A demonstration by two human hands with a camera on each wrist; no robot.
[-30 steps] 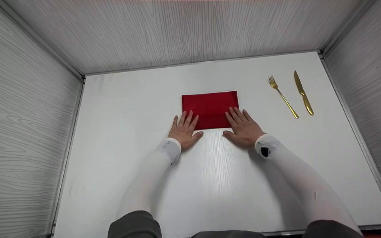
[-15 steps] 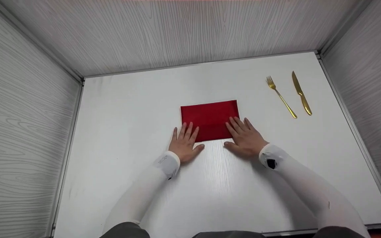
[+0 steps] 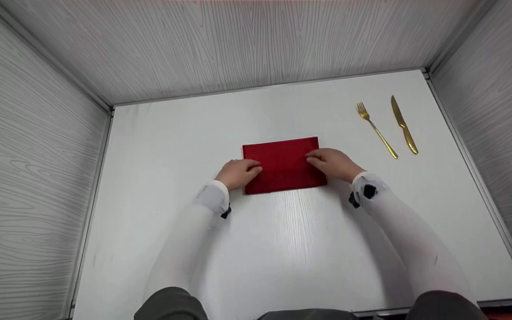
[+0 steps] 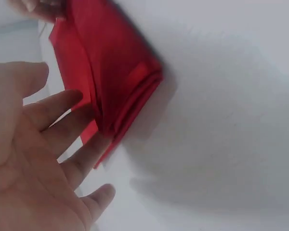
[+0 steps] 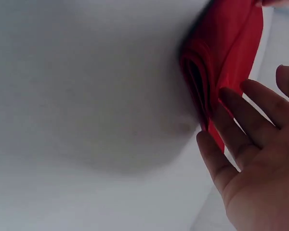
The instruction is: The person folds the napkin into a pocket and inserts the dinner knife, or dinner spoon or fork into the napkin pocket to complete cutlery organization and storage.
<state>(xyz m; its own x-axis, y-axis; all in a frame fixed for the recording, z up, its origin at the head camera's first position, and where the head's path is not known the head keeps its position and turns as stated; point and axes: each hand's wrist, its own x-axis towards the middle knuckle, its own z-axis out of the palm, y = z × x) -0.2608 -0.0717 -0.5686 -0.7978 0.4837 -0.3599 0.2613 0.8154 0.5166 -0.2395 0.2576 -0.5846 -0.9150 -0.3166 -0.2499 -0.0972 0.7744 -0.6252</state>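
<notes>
Since the earlier frame, my left hand point(image 3: 238, 172) and right hand point(image 3: 334, 163) have shifted from the near edge to the red napkin's point(image 3: 282, 166) short sides, fingers straight, tucked into the folds to lift; napkin centred on the surface point(image 3: 171, 133), fork point(image 3: 377, 130) at two o'clock.

White bench point(image 3: 282, 249) with faint wood grain, metal edging along left, right and near sides, grey wood-grain walls on three sides. Red folded napkin point(image 3: 282, 165) lies flat near the middle, long side across; layered folds show at its short ends in both wrist views. Gold fork point(image 3: 376, 130) and gold knife point(image 3: 404, 125) lie at the far right, side by side, not touching, tines and blade pointing away, both angled slightly left. Fork sits between napkin and knife, well apart from the napkin.
</notes>
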